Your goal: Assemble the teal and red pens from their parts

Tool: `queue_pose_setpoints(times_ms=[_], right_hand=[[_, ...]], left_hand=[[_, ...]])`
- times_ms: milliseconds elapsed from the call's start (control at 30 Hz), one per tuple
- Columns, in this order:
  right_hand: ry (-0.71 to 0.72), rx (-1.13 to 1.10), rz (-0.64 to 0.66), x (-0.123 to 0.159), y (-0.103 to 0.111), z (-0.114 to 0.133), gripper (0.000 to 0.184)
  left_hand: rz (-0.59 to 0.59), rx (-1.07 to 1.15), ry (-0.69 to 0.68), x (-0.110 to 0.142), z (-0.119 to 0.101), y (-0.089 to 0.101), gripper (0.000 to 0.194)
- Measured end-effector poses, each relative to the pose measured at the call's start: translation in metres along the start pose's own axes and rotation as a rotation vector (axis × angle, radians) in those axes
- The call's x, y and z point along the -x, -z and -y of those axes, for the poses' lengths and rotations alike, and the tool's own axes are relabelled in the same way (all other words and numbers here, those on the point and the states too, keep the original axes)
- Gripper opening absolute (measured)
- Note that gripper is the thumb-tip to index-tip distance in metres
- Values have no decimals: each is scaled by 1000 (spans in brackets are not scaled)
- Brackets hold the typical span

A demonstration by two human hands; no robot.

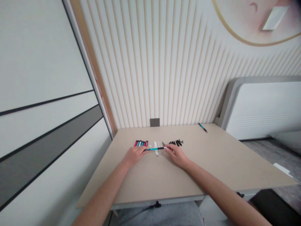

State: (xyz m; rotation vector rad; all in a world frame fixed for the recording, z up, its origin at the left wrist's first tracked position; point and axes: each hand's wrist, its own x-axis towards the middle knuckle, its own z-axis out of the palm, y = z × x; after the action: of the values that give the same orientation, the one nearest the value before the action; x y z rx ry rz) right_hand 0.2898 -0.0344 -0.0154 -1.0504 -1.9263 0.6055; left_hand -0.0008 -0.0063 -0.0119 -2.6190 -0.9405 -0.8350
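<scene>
**Over the middle of the desk [164, 185], a pen [154, 149] between my two hands**

Here in front of me I hold the pen nearly level, its body blue and black, its silver tip pointing to my right. My left hand [135, 154] has its fingers closed on the dark end. My right hand [176, 154] pinches the other end by the tip, thumb and fingertips together on it.

Just behind the pen, and partly hidden by it, lies a bundle of white sticks [155, 144] — too thin for me to count. Beside my left hand stretches a row of short barrels [141, 143] in red, blue, white and black, with a few tiny white bits [150, 146] near them. Beyond my right hand lie black pieces [178, 143], with small grey parts [164, 143] on their left, too small for me to name.

Well apart from all this, near the far right corner, a second pen [203, 127], blue and black, lies slantwise. Behind the desk rises a ribbed wall [141, 62] with a dark socket [154, 122] low on it — a white cabinet [35, 56] stands to my left, a pale headboard [263, 106] to my right.
</scene>
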Motion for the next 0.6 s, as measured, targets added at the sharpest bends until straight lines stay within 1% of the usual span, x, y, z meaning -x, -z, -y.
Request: queue_pose_setpoints(times_ms=[100,333,400,500,600], right_hand=[[20,9,-20,0,2,1,29],[81,71,3,2,6,6,24],[101,123,24,2,7,8,25],[97,198,64,2,8,9,32],[87,217,88,2,6,8,33]], left_hand=[[1,-4,9,0,0,1,24],[11,-14,-14,0,1,-1,24],[23,-12,-20,1,2,-1,22],[25,-16,-28,1,3,-1,20],[18,-22,-31,0,2,1,20]])
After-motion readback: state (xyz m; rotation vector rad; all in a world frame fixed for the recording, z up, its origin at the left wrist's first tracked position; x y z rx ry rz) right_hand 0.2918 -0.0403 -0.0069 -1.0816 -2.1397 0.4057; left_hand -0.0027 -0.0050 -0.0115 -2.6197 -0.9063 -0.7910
